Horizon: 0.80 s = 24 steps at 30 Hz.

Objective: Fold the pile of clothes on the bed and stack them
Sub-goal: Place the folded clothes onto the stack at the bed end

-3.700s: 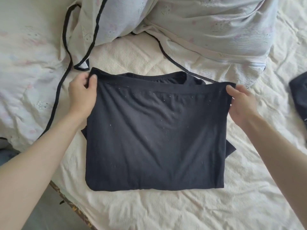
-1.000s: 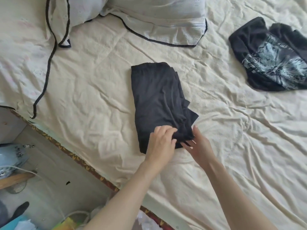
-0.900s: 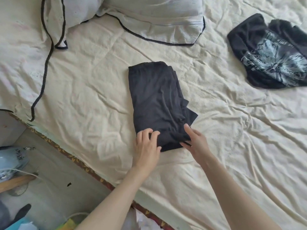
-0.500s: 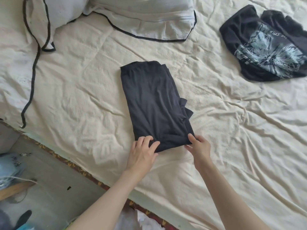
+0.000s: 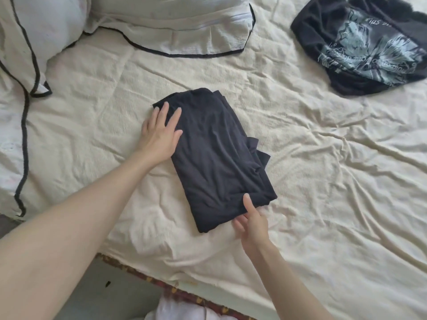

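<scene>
Black folded garment (image 5: 215, 158) on the bed (image 5: 323, 181); long axis runs away from the right hand (image 5: 253, 225), thumb touching its near end, fingers loose; left hand (image 5: 159, 132) lies flat on its far corner.

Printed shirt (image 5: 369, 47) cropped at right edge

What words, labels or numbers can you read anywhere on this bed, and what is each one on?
Printed black shirt: pale lettering runs around its graphic, but it is too blurred and turned away to read.
Folded black garment: no text shows.
Pillows and bed sheet: no text shows.
</scene>
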Available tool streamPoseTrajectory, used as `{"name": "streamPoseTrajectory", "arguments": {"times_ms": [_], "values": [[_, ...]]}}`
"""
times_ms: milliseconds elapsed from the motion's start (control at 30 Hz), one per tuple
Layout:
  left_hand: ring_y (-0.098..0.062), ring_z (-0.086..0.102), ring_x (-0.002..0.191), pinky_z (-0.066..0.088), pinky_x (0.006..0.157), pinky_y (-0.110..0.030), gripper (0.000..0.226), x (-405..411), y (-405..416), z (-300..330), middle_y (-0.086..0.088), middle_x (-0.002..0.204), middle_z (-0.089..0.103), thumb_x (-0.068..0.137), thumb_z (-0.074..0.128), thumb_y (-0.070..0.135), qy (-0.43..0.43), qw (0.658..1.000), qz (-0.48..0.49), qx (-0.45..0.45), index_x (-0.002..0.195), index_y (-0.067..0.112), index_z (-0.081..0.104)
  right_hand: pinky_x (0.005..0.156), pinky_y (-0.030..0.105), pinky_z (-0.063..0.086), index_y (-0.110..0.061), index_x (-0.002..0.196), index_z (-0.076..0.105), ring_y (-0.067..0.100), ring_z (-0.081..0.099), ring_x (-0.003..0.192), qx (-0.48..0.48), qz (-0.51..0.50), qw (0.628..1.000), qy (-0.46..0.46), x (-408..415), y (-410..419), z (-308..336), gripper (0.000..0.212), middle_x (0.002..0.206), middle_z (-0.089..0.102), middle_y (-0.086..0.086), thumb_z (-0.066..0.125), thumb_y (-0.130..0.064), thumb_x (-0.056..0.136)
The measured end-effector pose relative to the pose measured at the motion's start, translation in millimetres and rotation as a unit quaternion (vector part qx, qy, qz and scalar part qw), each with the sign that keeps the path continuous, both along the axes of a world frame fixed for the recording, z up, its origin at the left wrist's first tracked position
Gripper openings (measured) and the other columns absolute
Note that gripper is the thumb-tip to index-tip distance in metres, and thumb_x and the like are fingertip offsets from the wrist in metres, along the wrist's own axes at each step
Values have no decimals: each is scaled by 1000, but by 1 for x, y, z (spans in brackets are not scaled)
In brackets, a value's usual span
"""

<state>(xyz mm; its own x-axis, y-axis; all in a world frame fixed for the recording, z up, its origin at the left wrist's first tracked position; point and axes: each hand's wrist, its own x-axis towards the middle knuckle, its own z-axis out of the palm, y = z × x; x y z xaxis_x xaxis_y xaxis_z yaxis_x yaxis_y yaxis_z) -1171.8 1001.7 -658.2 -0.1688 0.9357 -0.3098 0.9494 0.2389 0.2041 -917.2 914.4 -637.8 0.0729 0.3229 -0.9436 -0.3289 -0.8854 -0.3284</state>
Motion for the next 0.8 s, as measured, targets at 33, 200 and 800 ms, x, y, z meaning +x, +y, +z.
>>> {"name": "streamPoseTrajectory", "arguments": {"times_ms": [33,200,800], "values": [[-35,6,144,10,116,-47,56,-5,14,-1,-16,158,6,101,35,29,0,1000,5,0,151,16,13,103,40,45,-7,125,56,31,59,116,-4,-18,1000,-2,-3,-1,-1,45,128,60,14,64,-32,89],[-33,33,134,26,110,-42,45,-16,59,-4,-15,148,35,102,35,18,-59,998,5,31,145,6,31,96,37,50,-9,118,58,20,66,101,0,-74,997,-16,-13,-3,-6,35,112,68,4,65,-26,89],[-14,50,123,30,95,-10,36,-27,47,16,1,131,58,95,54,10,-265,959,98,25,130,14,57,83,31,52,-22,90,63,11,66,91,110,-47,977,-176,0,10,19,6,94,70,-4,62,-17,90]]}}
